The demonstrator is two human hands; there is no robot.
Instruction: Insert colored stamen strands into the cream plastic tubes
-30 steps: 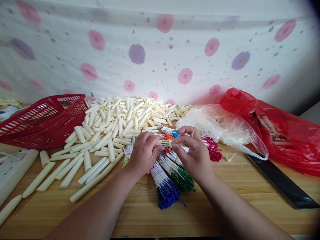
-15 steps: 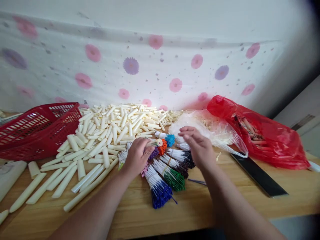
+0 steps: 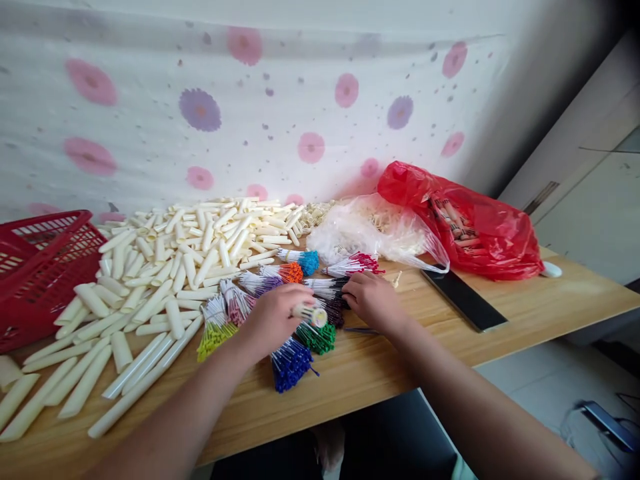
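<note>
My left hand is closed around a short cream tube with dark marks on its side and its round end facing right. Over the black-tipped bundle of thin white sticks, my right hand has its fingers bent and pressed together at the tips. Whatever lies between those fingertips is hidden. Around both hands lie more banded bundles: blue, green, yellow, purple, orange, turquoise and crimson.
A big heap of cream tubes spreads over the left, beside a red basket. Behind the bundles sits a clear plastic bag. To the right are a red bag and a black phone. The wooden table's front edge slants.
My right hand has come down to the black-tipped bundle, uncovering the crimson one. My left hand still holds the tube, now turned so its marks show. The view has swung right.
</note>
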